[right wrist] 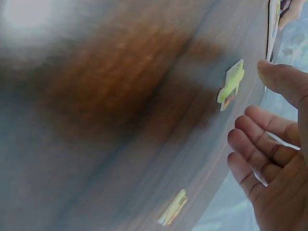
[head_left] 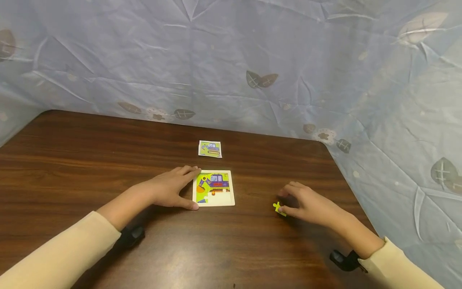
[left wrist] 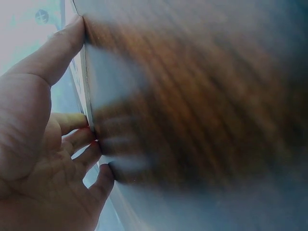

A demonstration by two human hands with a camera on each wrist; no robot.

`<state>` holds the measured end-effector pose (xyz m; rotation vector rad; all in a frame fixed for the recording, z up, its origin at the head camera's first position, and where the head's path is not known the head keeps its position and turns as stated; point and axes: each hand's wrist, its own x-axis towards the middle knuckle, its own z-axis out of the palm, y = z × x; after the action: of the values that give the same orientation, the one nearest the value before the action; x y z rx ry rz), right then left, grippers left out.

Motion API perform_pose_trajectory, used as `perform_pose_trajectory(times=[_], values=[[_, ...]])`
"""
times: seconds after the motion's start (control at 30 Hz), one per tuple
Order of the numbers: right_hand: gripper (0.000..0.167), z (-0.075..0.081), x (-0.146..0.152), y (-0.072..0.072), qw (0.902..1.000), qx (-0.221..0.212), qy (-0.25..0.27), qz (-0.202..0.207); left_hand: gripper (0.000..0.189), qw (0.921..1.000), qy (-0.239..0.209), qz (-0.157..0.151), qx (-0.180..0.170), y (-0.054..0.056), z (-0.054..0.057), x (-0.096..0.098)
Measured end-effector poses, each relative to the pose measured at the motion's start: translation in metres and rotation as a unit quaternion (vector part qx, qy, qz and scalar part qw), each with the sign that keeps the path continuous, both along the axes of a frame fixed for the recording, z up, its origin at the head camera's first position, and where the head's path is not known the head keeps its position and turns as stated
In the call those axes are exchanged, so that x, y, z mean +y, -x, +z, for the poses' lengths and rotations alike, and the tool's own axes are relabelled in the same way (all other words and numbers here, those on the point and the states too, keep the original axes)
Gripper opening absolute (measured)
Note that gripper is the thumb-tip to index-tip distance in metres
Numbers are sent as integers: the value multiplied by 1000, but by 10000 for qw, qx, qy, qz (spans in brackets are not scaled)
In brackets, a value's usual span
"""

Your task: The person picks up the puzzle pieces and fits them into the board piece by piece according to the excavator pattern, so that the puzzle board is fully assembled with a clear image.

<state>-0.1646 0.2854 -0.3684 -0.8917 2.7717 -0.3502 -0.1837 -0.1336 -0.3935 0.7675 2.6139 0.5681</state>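
Note:
A shallow puzzle tray (head_left: 232,200) with a white frame holds a partly filled excavator picture, its lower right showing bare backing. My left hand (head_left: 175,186) spans the tray's left side, thumb at the near corner and index finger at the far corner. In the left wrist view, fingertips (left wrist: 79,29) rest along the tray's edge. My right hand (head_left: 306,202) hovers over a yellow-green puzzle piece (head_left: 277,206), thumb and fingers apart. The right wrist view shows this piece lying on the table beside the fingers, with a second puzzle piece (right wrist: 172,208) farther down.
A small printed card (head_left: 210,149) with the same excavator picture lies beyond the tray. The brown wooden table (head_left: 108,160) ends at a hanging patterned cloth (head_left: 223,80) at the back and right. Black wrist straps with cameras sit under both forearms.

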Motion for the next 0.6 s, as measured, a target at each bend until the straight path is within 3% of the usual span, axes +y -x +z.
perform_pose_trajectory(times=[0.2,0.43,0.6], values=[[33,-3,7,-7,9994,-152,-125,-273,108,10000,-22,7,27,0,-2,-1],[28,-11,12,-17,9986,130,-20,-517,109,10000,-28,3,19,0,-3,0],[24,-14,13,-19,9985,238,187,-448,108,10000,-17,35,14,-1,-3,-2]])
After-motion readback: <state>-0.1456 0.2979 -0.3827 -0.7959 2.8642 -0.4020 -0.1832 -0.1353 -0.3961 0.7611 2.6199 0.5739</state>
